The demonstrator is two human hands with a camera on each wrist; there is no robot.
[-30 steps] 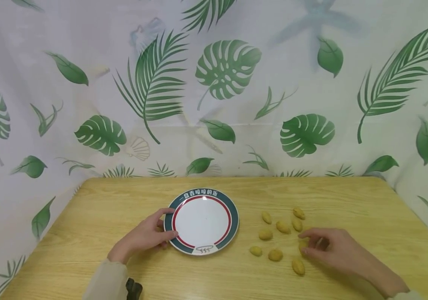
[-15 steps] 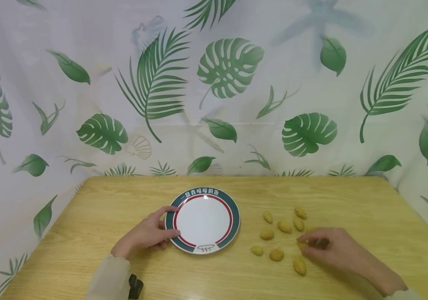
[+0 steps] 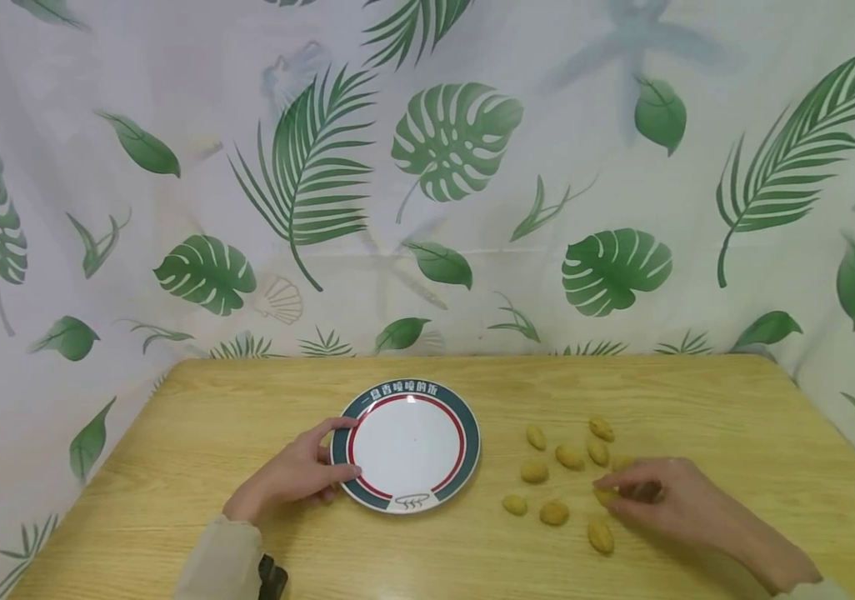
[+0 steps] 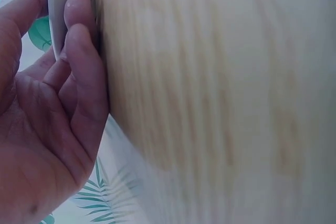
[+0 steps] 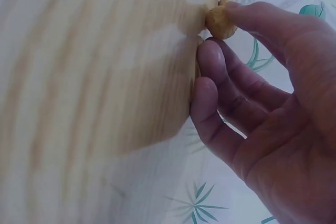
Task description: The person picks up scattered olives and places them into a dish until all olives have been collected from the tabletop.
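Plate mid-desk, nothing on it. My left hand has its grip on the plate's left rim, thumb over, fingers under. My right hand is pinching one nut near the desk's right half. Count: 1 plate; 8 nuts visible, seven lying loose, none plated.

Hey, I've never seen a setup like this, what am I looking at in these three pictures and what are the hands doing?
A person wears three cameras: one on the head, one on each wrist. The head view looks down at a wooden table with a white plate and small yellow nuts scattered beside it. The left hand grips the plate's rim; the left wrist view shows that close up, turned sideways. The right hand pinches one nut at its fingertips, seen closest in the right wrist view.
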